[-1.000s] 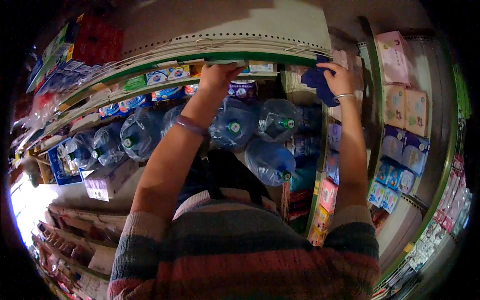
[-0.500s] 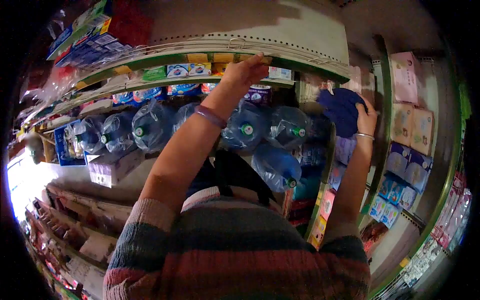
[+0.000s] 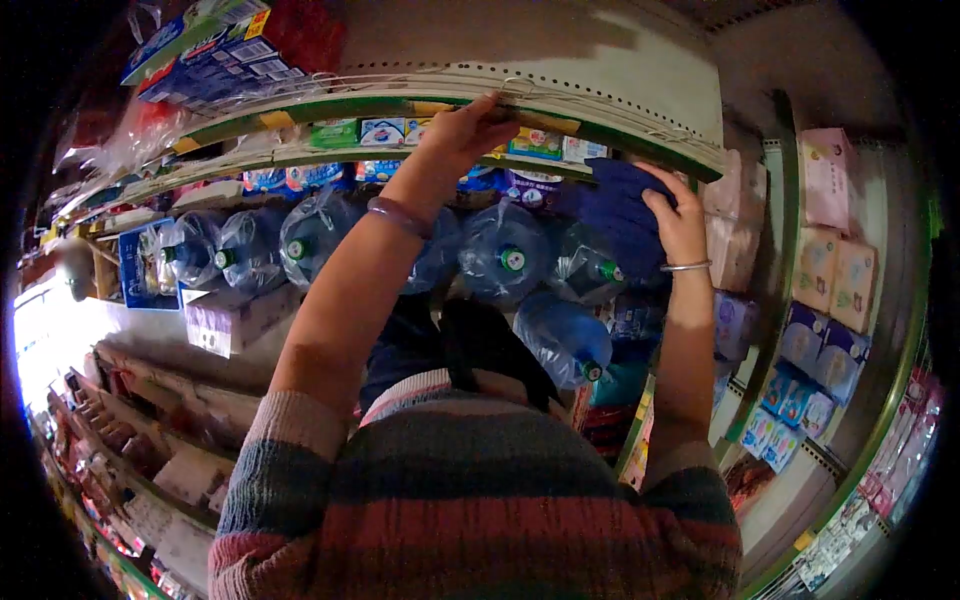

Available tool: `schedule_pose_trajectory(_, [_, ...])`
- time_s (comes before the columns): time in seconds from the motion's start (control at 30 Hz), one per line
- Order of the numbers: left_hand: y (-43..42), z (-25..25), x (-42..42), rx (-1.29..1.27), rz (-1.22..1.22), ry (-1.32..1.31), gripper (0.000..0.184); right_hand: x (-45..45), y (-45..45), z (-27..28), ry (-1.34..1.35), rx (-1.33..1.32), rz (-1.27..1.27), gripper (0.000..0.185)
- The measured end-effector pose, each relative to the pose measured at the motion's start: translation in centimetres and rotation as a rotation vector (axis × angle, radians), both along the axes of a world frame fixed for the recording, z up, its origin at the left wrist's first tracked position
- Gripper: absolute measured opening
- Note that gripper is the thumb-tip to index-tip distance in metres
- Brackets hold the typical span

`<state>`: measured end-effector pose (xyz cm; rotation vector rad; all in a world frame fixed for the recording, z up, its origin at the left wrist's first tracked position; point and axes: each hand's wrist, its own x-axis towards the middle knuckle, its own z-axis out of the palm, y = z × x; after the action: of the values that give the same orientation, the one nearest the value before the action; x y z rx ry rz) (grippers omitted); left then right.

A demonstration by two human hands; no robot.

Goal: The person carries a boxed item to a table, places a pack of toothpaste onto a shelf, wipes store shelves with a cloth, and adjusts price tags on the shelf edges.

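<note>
My left hand [image 3: 462, 138] grips the front edge of the upper shelf [image 3: 370, 107], its fingers over the rail and its thumb lower down. In my right hand [image 3: 683, 225] is a bunched dark blue cloth [image 3: 622, 212], pinched between thumb and fingers. The cloth is just below the right part of that shelf edge, in front of the lower row of goods. Whether it touches the shelf I cannot tell. Thin wire rails [image 3: 520, 88] run along the shelf front.
Several large blue water bottles [image 3: 503, 252] with green caps stand below the shelf, one [image 3: 562, 340] nearer to me. Boxes and packets [image 3: 385, 131] line the lower shelf. Tissue packs [image 3: 835, 275] fill a rack at the right. Cartons [image 3: 220, 75] sit at upper left.
My right hand has moved left with the blue cloth, from the gap beside the shelf to under its right part. My left hand has slid a little left along the edge.
</note>
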<state>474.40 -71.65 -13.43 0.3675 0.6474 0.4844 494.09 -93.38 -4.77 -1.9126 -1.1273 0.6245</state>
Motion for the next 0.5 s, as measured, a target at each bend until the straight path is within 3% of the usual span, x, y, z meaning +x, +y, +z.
schedule_pose_trajectory(0.23, [-0.7, 0.8, -0.3, 0.021, 0.032, 0.048, 0.024, -1.5, 1.6, 0.1, 0.194, -0.034, -0.005, 0.034])
schedule_pose_trajectory(0.43, [-0.6, -0.1, -0.1, -0.047, 0.027, 0.027, 0.021, -2.7, 2.8, 1.4, 0.183, -0.051, 0.032, 0.037])
schedule_pose_trajectory(0.5, [-0.5, -0.4, 0.1, -0.034, 0.033, 0.008, 0.023, -3.0, 3.2, 1.5, 0.039, 0.018, 0.086, 0.041])
